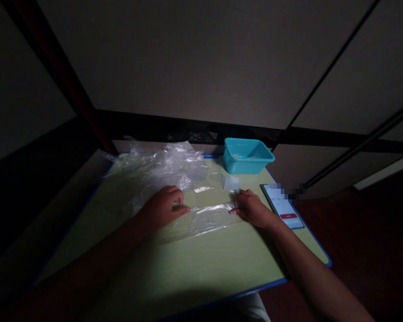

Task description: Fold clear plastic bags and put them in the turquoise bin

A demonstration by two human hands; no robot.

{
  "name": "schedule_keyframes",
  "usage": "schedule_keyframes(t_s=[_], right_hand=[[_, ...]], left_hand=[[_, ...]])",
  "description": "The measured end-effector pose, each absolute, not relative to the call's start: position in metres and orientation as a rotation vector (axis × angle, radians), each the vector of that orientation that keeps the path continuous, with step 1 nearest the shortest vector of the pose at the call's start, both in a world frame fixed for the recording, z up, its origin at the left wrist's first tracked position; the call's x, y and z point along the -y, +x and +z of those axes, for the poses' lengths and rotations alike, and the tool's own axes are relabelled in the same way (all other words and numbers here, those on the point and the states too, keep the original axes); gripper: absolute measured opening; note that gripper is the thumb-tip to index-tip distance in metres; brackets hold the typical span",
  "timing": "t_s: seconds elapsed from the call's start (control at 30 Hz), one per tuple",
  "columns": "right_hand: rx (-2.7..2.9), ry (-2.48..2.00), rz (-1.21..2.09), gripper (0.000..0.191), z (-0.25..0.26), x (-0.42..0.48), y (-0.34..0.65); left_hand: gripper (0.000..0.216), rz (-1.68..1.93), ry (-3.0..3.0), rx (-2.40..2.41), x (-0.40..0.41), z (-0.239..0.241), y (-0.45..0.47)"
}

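A clear plastic bag (204, 219) lies flat on the pale green table (195, 264), stretched between my hands. My left hand (164, 205) is curled, its fingertips pinching the bag's left end. My right hand (253, 208) pinches the bag's right end with bent fingers. A small clear folded piece of plastic (231, 183) sits just beyond my right hand.
A heap of crumpled clear plastic bags (157, 170) covers the far left of the table. A turquoise plastic tub (246, 155) stands at the far right corner. A lit phone (284, 205) lies near the right edge. Dark wall panels rise behind the table.
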State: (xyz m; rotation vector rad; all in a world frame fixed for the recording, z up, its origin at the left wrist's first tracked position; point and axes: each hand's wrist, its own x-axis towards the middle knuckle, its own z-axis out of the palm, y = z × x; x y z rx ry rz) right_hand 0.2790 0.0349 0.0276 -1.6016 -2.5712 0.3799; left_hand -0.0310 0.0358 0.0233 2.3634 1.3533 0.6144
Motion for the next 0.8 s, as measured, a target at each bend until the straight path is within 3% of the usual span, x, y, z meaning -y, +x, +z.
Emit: schedule_keyframes(t_s=[0.53, 0.8], right_hand=[[2.445, -1.596, 0.428, 0.014, 0.025, -0.035, 0.282], [2.307, -1.680, 0.518, 0.012, 0.026, -0.034, 0.282]], left_hand=[[0.014, 0.364, 2.207, -1.308, -0.021, 0.020, -0.019], [0.014, 0.371, 2.461, -1.060, -0.017, 0.022, -0.013]])
